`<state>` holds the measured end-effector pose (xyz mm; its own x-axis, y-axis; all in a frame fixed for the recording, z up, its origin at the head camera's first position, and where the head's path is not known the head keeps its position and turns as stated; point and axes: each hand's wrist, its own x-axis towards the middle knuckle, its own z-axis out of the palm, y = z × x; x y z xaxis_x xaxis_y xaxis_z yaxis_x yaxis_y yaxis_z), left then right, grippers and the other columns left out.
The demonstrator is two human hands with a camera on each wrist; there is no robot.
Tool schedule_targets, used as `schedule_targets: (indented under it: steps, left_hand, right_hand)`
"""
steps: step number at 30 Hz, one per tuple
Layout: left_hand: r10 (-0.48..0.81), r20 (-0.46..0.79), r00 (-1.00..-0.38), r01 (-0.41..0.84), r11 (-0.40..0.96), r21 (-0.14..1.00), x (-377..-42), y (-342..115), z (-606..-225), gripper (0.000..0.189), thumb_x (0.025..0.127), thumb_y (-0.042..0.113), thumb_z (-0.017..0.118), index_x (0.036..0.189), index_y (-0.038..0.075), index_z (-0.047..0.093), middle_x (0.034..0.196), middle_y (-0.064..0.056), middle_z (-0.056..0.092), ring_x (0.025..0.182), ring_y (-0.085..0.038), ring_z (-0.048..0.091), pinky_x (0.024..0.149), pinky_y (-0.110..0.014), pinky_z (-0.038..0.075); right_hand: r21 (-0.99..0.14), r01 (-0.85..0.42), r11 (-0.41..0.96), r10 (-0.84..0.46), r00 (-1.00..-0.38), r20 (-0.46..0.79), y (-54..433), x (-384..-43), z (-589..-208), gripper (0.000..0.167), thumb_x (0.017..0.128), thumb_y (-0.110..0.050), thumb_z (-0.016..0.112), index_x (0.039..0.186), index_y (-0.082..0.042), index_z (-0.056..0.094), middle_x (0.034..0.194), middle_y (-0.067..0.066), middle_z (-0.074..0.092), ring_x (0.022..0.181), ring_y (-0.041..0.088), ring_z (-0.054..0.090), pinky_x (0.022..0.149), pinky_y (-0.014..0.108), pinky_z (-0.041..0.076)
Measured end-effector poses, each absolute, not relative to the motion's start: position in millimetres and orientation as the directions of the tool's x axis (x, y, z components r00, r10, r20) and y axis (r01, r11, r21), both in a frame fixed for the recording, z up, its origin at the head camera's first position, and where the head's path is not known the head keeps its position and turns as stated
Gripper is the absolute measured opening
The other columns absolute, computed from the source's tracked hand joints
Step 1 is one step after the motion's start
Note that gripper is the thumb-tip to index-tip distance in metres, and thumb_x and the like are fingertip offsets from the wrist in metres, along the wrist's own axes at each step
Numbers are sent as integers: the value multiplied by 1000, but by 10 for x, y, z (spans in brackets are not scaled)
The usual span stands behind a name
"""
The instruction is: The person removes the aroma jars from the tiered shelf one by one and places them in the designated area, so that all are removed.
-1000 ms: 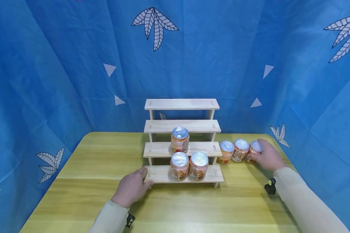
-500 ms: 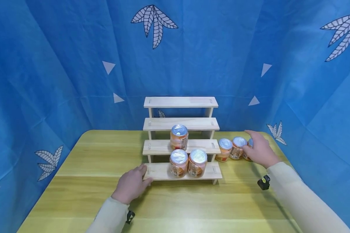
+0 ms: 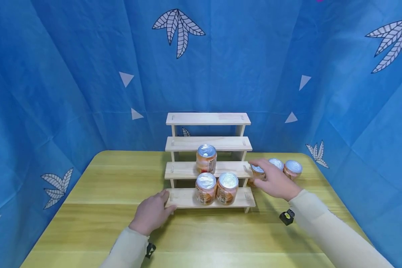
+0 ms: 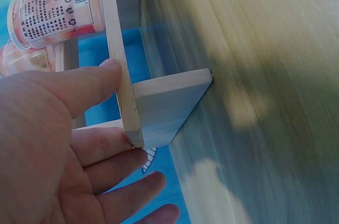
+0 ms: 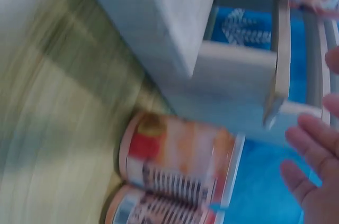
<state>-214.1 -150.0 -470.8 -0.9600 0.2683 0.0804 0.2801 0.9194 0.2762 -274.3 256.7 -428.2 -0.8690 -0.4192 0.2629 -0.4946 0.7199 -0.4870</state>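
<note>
A stepped wooden display stand (image 3: 208,142) stands at the table's middle. My left hand (image 3: 151,214) holds the left end of its lowest step; in the left wrist view the thumb (image 4: 100,78) and index finger (image 4: 103,143) lie on either side of the board's corner. Two silver-lidded cans (image 3: 206,190) (image 3: 227,190) sit side by side on that step, and another can (image 3: 206,160) is one step higher. My right hand (image 3: 275,181) hovers over the nearest can (image 5: 180,158) beside the stand, partly hiding it. Its fingers (image 5: 312,142) are extended, apart from that can.
Two more cans (image 3: 276,163) (image 3: 293,169) stand in a row to the right, near the table's back right corner. The stand's top two steps (image 3: 208,119) carry nothing. Behind the yellow wooden table (image 3: 130,175) hangs a blue leaf-patterned cloth (image 3: 241,74).
My right hand has left the rightmost can and moved left, over the row, to the can nearest the stand. The left hand stays on the lowest step.
</note>
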Motion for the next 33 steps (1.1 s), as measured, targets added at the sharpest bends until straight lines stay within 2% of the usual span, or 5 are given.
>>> schedule_targets:
  steps: [6, 10, 14, 21, 33]
  left_hand:
    - [266, 82, -960, 279, 918, 283, -2141, -1498, -4706, 61, 95, 38, 70, 135, -6, 59, 141, -26, 56, 119, -44, 61, 93, -54, 55]
    - [269, 89, -959, 283, 917, 281, -2144, -1503, -4711, 60, 95, 38, 70, 134, -6, 60, 140, -26, 56, 118, -44, 62, 92, -53, 55]
    - [269, 90, -959, 284, 915, 287, -2148, -1508, -4723, 60, 95, 37, 70, 134, -6, 60, 140, -26, 56, 118, -44, 62, 92, -54, 55]
    - [267, 81, -960, 279, 917, 285, -2158, -1502, -4718, 60, 95, 38, 70, 135, -6, 60, 140, -26, 56, 120, -43, 61, 95, -53, 54]
    - [279, 106, -954, 298, 914, 276, -2141, -1491, -4669, 53, 94, 36, 72, 128, -4, 63, 137, -28, 58, 111, -43, 65, 85, -52, 58]
  right_hand:
    - [-527, -586, 615, -546, -799, 250, 2340, -2678, -4303, 68, 85, -8, 65, 149, -5, 44, 149, 13, 50, 133, 33, 51, 105, 57, 45]
    - [-556, -595, 581, -580, -781, 230, 2213, -2676, -4322, 67, 93, -27, 72, 150, -7, 43, 148, 10, 51, 131, 28, 54, 108, 53, 45]
    - [-533, -613, 584, -587, -772, 245, 2112, -2670, -4333, 76, 89, -47, 76, 148, -9, 47, 144, 7, 55, 131, 27, 53, 111, 55, 40]
    - [-459, -643, 613, -584, -760, 285, 2022, -2680, -4370, 84, 81, -52, 82, 145, -8, 52, 134, 5, 62, 124, 25, 57, 108, 54, 40]
    - [-494, -559, 666, -522, -822, 227, 1981, -2693, -4316, 82, 73, -56, 86, 133, -7, 59, 118, 0, 69, 103, 16, 62, 95, 45, 49]
